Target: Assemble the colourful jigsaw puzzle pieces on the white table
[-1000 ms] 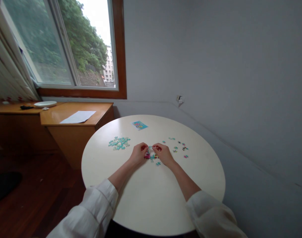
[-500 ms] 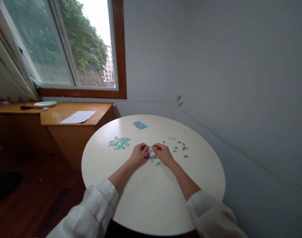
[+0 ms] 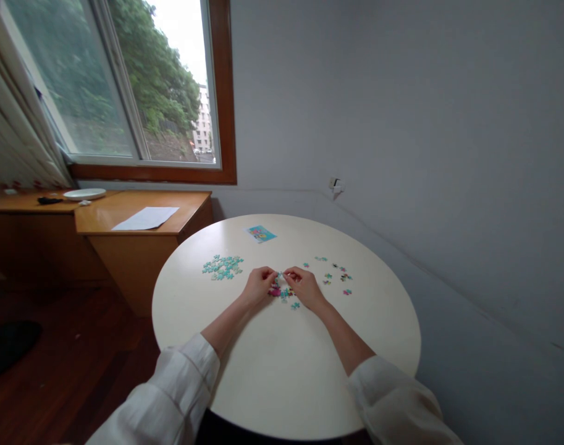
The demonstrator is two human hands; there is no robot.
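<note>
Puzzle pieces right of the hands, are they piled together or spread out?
Spread out: the puzzle pieces lie scattered, with bare white table showing between most of them.

Hands: two, a left hand (image 3: 258, 285) and a right hand (image 3: 304, 288)
Turquoise piece (image 3: 280, 275) between the fingertips: one
Clustered pieces (image 3: 275, 292) between the hands: partly hidden, count unclear
Scattered pieces (image 3: 328, 276): about ten, some touching
Heaped pieces (image 3: 222, 267): overlapping, too small to count
Lone piece (image 3: 295, 306): one
Round table (image 3: 286, 371): one
Picture card (image 3: 262, 233): one
White plate (image 3: 84, 194): one
Paper sheet (image 3: 146, 218): one
Window panes (image 3: 78, 93): two
</note>
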